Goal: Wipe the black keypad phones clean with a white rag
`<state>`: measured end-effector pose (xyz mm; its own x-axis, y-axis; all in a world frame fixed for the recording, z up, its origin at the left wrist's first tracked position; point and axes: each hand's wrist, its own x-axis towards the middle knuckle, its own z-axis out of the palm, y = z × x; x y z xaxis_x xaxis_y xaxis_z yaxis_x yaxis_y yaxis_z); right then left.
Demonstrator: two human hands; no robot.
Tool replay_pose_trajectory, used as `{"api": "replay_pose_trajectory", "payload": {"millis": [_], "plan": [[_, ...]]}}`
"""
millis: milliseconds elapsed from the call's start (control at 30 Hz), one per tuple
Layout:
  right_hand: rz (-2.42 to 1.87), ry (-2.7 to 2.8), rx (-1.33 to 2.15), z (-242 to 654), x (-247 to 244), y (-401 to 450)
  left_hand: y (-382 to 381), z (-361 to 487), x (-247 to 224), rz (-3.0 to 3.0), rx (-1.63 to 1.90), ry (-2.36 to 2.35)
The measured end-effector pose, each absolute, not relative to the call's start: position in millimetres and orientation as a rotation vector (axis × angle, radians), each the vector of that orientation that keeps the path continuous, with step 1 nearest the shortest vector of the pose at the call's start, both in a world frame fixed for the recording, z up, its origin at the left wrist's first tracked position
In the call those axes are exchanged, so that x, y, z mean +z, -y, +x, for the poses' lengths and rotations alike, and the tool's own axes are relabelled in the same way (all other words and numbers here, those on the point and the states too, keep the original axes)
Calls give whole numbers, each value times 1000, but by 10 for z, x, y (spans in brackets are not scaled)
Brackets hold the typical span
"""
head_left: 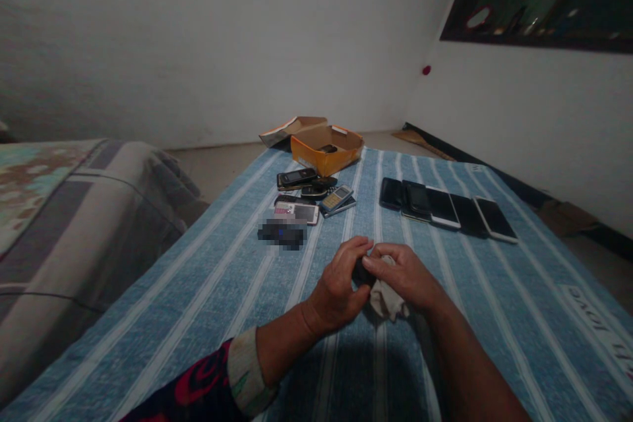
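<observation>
My left hand [341,287] is closed around a small dark object [362,271], likely a mobile phone, mostly covered by the fingers. A pale cloth [386,300] is bunched in my right hand [403,273], whose thumb and fingers press against the dark object. Beyond the left hand lies a loose group of old mobile phones, among them a silver-and-yellow keypad phone [337,198], a white phone [297,212] and a black phone [298,176]. To the right, several smartphones lie in an overlapping row, with a white-edged one [494,219] at its right end.
A blue striped cloth [198,303] covers the table. At its far edge stands an orange cardboard box [329,159] with a dark item inside, and an open box part [279,135] beside it. A covered bed [133,198] is at the left, and walls rise behind and right.
</observation>
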<state>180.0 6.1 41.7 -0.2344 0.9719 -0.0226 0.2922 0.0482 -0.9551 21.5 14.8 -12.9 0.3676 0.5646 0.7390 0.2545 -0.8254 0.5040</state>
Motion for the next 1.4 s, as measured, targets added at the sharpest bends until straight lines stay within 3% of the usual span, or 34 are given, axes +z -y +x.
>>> {"api": "replay_pose_trajectory", "payload": {"millis": [800, 1400], "plan": [[-1275, 1576, 1367, 1864, 525, 33, -124, 222, -162, 2418, 1474, -771], [-1440, 1478, 1056, 1617, 517, 202, -151, 176, -224, 2377, 1509, -798]]}}
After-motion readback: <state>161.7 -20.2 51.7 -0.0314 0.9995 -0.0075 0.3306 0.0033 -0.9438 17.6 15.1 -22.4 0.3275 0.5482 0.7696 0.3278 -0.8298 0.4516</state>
